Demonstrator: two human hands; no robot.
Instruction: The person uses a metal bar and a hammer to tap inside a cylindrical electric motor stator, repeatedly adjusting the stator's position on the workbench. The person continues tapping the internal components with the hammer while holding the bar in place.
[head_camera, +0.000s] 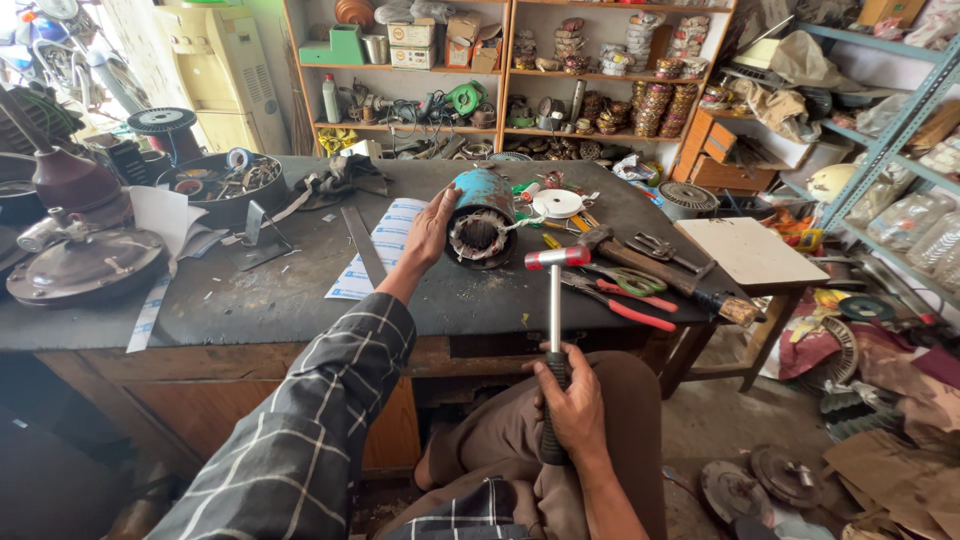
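Left hand (428, 236) steadies blue motor stator (480, 218) on workbench (250, 290) | right hand (572, 405) grips hammer (555, 300), nearer, upright.

motor housing (482, 215): chipped blue-painted metal | hammer (556, 330): shiny metal shaft

I see a blue, paint-chipped motor housing (482, 215) with pale grey windings inside, on a black, dusty workbench (300, 290). Hammer (556, 330): red-and-silver head, chrome shaft, black grip. My sleeve (310, 420): dark grey plaid with white lines. Trousers (500, 440) brown. Pliers (625, 300) with red handles; another pair (625, 280) with green. White tape roll (557, 203). White paper sheet (385, 250) with blue print. Maroon fan motor cover (85, 265). Pale wooden board (750, 250). Green power tool (463, 97) on brown wooden shelves (505, 70).
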